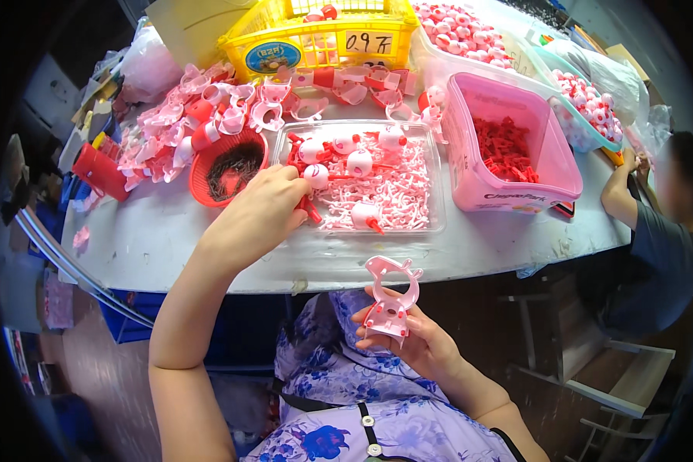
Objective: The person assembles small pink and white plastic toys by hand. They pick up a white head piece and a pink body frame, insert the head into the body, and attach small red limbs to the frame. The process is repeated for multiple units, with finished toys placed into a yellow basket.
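My right hand (427, 343) holds a pink plastic part (393, 312) upright above my lap. The part has an open ring at its top and small red pieces in its lower body. My left hand (258, 204) reaches over the left edge of a see-through tray (377, 231). Its fingers are bent together beside a red-and-white piece (316, 177); what they pinch is hidden. Small pale pink sticks (396, 189) fill the tray, with several more red-and-white pieces (359, 163) lying on them. A red bowl (200, 181) of thin dark metal pieces stands left of the tray.
A pink tub (550, 165) of small red parts stands right of the tray. Pink parts (158, 127) are heaped at the left, beside a red cylinder (100, 171). Behind are a yellow basket (239, 42) and bins of red-and-white balls (466, 35). Another person (654, 231) sits at the right.
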`<control>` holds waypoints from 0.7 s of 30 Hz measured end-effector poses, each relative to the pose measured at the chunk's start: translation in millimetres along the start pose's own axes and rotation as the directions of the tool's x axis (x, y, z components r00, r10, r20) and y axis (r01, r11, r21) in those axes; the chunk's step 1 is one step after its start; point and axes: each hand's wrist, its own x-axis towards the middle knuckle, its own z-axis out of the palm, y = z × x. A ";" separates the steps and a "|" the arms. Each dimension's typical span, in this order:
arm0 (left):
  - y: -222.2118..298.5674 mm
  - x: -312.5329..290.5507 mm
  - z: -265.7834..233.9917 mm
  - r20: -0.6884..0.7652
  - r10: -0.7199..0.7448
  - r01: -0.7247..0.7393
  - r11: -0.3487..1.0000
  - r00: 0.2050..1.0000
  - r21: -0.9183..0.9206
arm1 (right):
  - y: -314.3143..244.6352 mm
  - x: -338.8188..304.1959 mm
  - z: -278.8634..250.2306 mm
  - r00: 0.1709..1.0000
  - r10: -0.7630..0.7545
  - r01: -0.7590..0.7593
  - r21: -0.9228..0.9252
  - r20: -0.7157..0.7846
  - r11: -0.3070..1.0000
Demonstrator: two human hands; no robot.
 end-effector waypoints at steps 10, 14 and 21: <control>-1.7 9.5 -14.1 0.192 -0.036 0.038 0.999 0.981 -0.008 | 6.0 -2.3 -1.7 1.000 -0.001 0.001 -0.010 0.010 1.000; -10.4 12.6 -12.5 0.198 0.012 -0.013 1.000 0.980 0.006 | 9.3 -2.6 -1.6 1.000 0.006 -0.006 -0.001 0.020 1.000; -7.4 13.3 -13.5 0.164 0.016 0.009 0.988 0.986 -0.156 | 6.6 0.0 1.6 1.000 0.022 -0.022 -0.024 0.008 0.999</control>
